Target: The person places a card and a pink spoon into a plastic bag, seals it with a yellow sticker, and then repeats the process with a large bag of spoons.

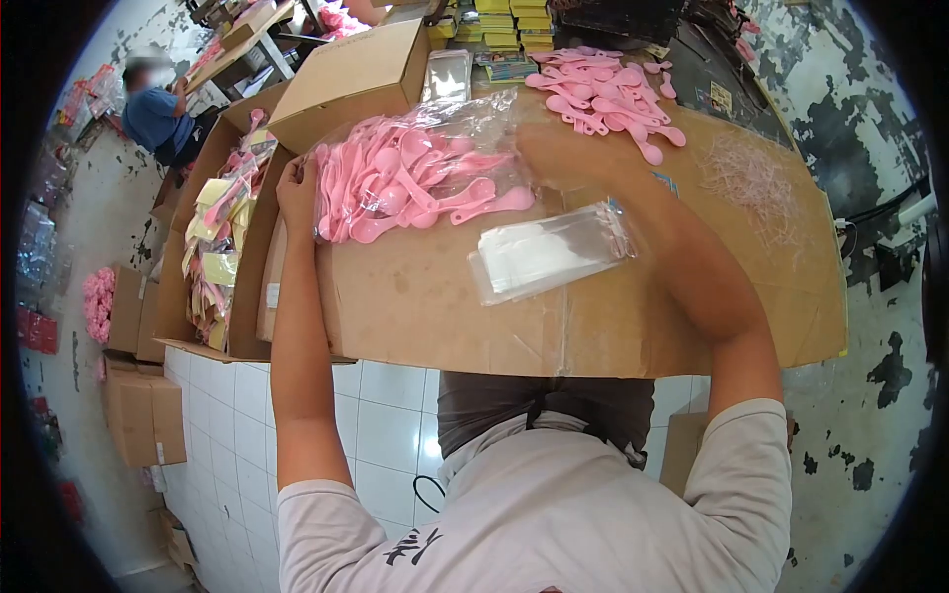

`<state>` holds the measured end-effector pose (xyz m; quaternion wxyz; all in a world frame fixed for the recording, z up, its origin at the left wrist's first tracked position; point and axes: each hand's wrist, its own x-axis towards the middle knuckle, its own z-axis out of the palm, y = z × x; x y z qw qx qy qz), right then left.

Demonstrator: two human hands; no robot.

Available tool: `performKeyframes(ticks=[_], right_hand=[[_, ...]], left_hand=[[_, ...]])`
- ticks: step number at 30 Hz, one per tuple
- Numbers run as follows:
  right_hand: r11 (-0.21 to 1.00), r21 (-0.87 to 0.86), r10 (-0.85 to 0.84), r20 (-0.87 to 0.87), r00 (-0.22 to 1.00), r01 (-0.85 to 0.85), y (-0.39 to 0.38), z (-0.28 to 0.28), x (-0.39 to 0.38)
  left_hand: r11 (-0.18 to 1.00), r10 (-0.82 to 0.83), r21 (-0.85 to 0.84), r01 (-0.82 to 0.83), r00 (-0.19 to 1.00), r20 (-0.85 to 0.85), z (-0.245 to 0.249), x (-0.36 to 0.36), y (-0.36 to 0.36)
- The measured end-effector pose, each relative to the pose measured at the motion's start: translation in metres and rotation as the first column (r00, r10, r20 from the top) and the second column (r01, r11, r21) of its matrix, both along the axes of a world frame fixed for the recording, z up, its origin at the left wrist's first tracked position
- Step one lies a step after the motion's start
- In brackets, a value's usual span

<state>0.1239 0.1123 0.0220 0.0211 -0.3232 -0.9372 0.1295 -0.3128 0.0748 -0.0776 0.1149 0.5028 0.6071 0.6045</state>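
Note:
A clear plastic bag full of pink spoons (395, 183) lies on the cardboard-covered table (445, 326). My left hand (296, 188) is closed at the bag's left edge, its fingers bent against the plastic. My right hand (554, 153) is smeared by motion at the bag's right side, and its fingers cannot be made out. Just below my right forearm lies a stack of clear plastic sleeves (554, 252). Loose pink spoons (613, 94) form a pile beyond my right hand.
An open carton (178, 287) of packed pieces stands on the left, beside a closed cardboard box (346, 79). Thin clear strands (756, 188) lie at the right. Yellow packs (499, 25) are stacked at the back. Another person (158, 119) sits at the upper left.

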Motion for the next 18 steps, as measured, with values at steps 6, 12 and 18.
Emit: performKeyframes(ticks=[6,12,18], right_hand=[[0.846,0.47,-0.25,-0.067,0.966,0.252,0.044,0.017,0.08],[0.995,-0.076,0.029,-0.334,0.942,-0.057,-0.005,0.016,0.045],[0.949,-0.253,0.108,-0.297,0.949,-0.187,-0.021,-0.018,-0.013]], left_hand=[[1.0,0.017,-0.006,-0.017,1.0,0.001,0.003,0.004,-0.002],[1.0,0.019,0.023,-0.018,0.999,-0.04,-0.001,0.001,0.001],[0.999,0.038,0.017,-0.037,0.998,-0.05,0.003,0.005,-0.003]])
